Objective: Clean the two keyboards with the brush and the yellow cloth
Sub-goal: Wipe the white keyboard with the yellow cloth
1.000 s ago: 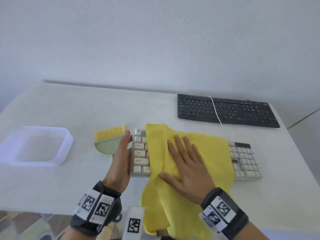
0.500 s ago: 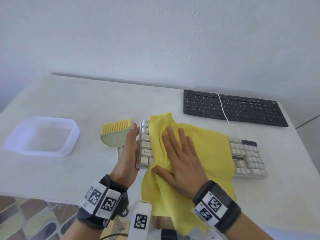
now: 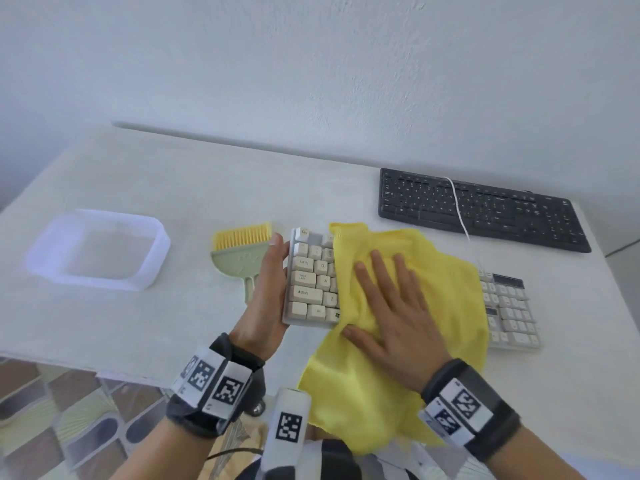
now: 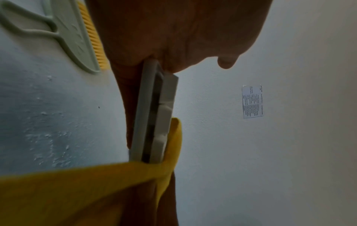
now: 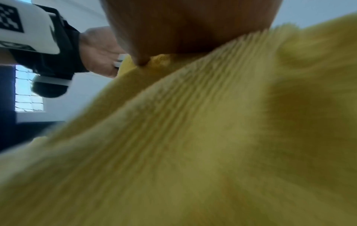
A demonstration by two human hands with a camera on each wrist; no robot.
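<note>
On the table (image 3: 173, 174), with the black keyboard (image 3: 485, 209) lying at the far right, you are pressing the yellow cloth (image 3: 446, 282) onto the white keyboard (image 3: 308, 278) with your flat, spread-fingered right hand (image 3: 398, 317) while your left hand (image 3: 265, 299) is clasping that keyboard's left end between thumb and fingers, just beside the brush (image 3: 239, 258).

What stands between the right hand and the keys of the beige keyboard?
Only the yellow cloth: the right hand lies flat on it, and it covers the middle of the beige keyboard. The left hand holds the keyboard's left end.
</note>
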